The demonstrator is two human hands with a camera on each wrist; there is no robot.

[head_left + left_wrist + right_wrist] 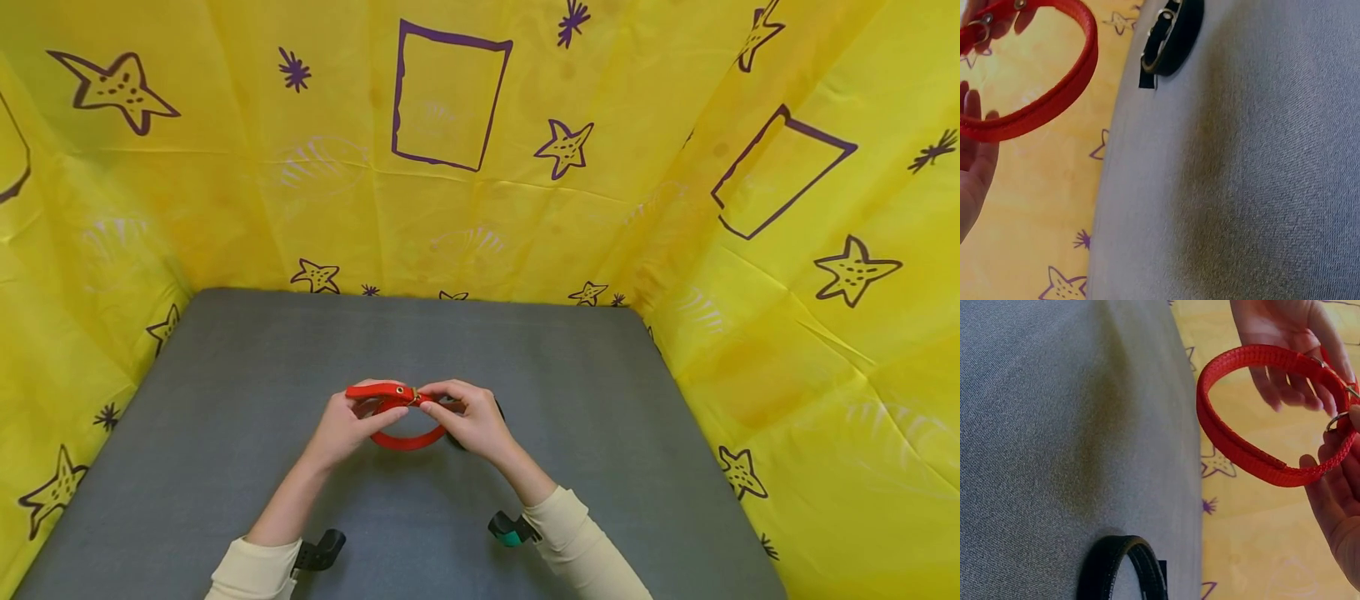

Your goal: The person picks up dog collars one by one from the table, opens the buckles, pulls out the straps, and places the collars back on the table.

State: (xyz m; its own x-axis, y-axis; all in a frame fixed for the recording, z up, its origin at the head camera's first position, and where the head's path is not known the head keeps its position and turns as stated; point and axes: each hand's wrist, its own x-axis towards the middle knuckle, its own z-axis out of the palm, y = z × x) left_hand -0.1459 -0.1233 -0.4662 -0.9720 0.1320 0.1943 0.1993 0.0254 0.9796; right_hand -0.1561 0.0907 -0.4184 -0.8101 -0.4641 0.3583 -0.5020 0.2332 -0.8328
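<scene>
A red collar with a metal buckle and ring is held up above the grey table, its strap forming a loop. My left hand grips the strap on the left, thumb close to the buckle. On the other side, my right hand pinches the collar beside the buckle between thumb and fingers. In the right wrist view the red collar shows its loop, with metal eyelets and a ring near the fingers. A black collar lies on the table, mostly hidden behind my right hand in the head view.
The grey table is bordered at the back and sides by yellow cloth printed with purple stars and frames. Dark wrist-worn devices sit on both forearms, one black and one with a green part.
</scene>
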